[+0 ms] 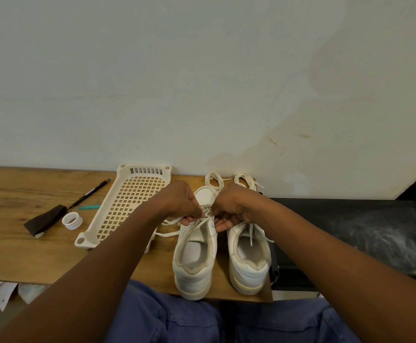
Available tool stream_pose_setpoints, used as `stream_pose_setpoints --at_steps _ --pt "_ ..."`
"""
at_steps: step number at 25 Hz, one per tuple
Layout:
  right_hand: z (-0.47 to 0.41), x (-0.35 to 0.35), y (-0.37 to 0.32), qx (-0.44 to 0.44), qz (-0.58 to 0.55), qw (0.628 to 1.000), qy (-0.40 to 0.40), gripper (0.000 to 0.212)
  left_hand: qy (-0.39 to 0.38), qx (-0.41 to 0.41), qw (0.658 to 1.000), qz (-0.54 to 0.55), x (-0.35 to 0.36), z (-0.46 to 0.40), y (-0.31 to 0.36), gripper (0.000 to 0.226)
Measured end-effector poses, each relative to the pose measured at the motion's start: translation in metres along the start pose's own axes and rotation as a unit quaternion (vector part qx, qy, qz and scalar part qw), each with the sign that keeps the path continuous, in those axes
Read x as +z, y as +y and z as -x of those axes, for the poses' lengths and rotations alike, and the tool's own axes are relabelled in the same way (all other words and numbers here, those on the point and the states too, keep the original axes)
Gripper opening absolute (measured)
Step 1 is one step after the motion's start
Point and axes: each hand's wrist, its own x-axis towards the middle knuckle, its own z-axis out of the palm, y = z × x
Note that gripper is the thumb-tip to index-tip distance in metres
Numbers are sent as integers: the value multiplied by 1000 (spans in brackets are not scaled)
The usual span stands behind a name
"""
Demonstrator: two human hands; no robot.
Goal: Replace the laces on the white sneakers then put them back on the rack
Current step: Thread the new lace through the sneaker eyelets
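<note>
Two white sneakers stand side by side on the wooden table, heels toward me: the left sneaker (194, 258) and the right sneaker (249, 258). My left hand (179, 201) and my right hand (234, 206) meet over the left sneaker's tongue, each pinching its white lace (169, 233), whose loose end trails left over the table. The right sneaker's lace hangs loose into its opening. Two coiled spare laces (214, 180) (245, 180) lie behind the shoes by the wall. The cream plastic rack (127, 201) lies left of the shoes.
Left of the rack lie a black pen (90, 193), a teal pen (89, 207), a white tape roll (72, 220) and a brown cloth (46, 219). A black surface (350, 231) adjoins the table (16, 243) on the right. The wall stands close behind.
</note>
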Motion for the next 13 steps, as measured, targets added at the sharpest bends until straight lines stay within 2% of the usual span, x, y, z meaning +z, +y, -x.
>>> stream_pose_setpoints --at_steps 3,10,13 --pt "0 0 1 -6 -2 1000 0 21 -5 -3 1000 7 0 1 0 11" --pt "2 -6 5 -23 -18 1000 -9 21 -75 -14 997 34 -9 4 -3 9" --pt "3 -6 5 -28 -19 999 -9 20 -78 -16 996 41 -8 5 -1 8"
